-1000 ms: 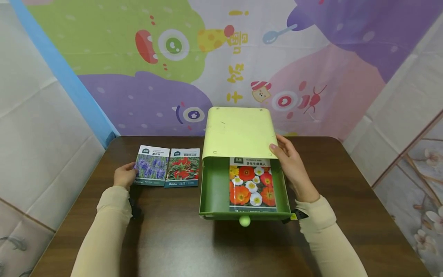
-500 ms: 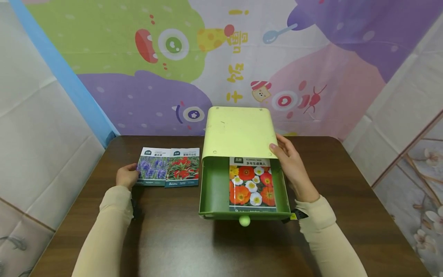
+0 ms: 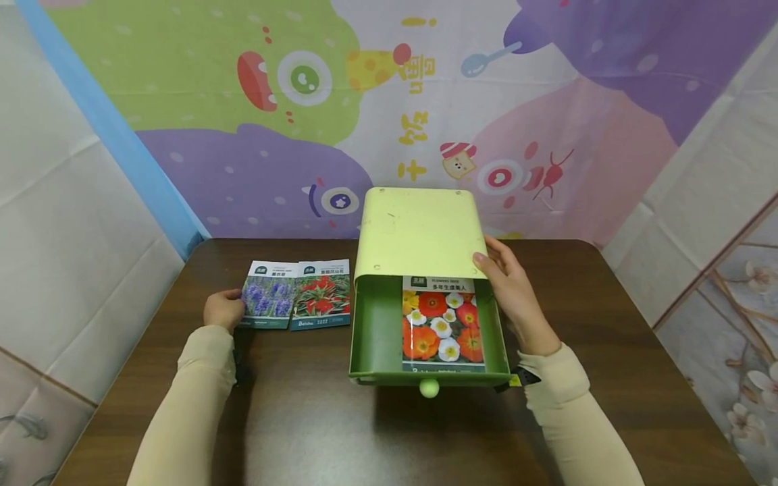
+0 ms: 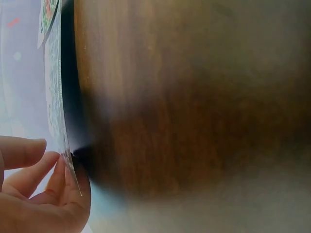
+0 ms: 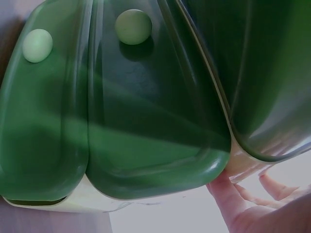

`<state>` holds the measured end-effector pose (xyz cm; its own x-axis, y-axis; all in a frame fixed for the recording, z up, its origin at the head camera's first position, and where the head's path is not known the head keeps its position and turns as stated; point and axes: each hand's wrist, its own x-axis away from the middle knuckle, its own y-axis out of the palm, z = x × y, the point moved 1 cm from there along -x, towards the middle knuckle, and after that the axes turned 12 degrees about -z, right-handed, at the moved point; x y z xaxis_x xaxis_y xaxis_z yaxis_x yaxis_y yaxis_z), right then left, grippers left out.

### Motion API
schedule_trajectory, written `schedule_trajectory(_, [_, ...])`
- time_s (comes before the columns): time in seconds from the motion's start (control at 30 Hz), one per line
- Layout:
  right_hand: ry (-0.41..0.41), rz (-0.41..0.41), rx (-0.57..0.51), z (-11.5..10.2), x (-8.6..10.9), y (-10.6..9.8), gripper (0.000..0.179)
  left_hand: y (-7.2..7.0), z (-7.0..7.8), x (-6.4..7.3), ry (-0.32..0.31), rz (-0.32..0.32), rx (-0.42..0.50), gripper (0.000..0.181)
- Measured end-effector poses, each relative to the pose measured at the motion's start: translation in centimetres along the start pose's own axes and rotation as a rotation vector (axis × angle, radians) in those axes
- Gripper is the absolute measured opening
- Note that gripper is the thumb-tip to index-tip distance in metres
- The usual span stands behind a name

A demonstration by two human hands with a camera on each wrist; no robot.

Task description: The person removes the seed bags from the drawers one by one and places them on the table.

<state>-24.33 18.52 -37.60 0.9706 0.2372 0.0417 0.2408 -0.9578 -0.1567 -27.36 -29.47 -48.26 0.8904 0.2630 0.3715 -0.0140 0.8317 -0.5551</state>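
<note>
In the head view my left hand (image 3: pixel 223 310) pinches the left edge of a lavender seed packet (image 3: pixel 267 297). The left wrist view shows that packet (image 4: pixel 56 97) edge-on, raised off the wood, with fingers on both sides of its near edge. Beside it lies a red-flower seed packet (image 3: pixel 321 295). A pale green drawer cabinet (image 3: pixel 422 229) stands to the right, its top drawer (image 3: pixel 377 324) pulled out with a poppy seed packet (image 3: pixel 442 324) inside. My right hand (image 3: pixel 513 290) rests against the cabinet's right side, thumb at the top front corner.
Below the pulled-out drawer, the right wrist view has two closed green drawers (image 5: pixel 150 107) with round knobs. The brown table (image 3: pixel 304 412) ends at a cartoon-printed cloth (image 3: pixel 243 175) behind; white panels rise left and right.
My left hand has moved slightly right with the lavender packet, which slid over the red-flower packet's edge and now sits a little nearer me. The right hand and cabinet stay put.
</note>
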Motion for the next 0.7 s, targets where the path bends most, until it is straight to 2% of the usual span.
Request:
schedule_trajectory(0.4, [0.000,-0.004,-0.002,0.00,0.04,-0.03,0.065,-0.05,0.06,0.38,-0.036,0.000,0.014,0.049])
schedule_trajectory(0.7, [0.002,-0.008,-0.004,-0.03,0.06,-0.01,0.064,-0.27,0.21,0.51,-0.038,0.013,0.021,0.049])
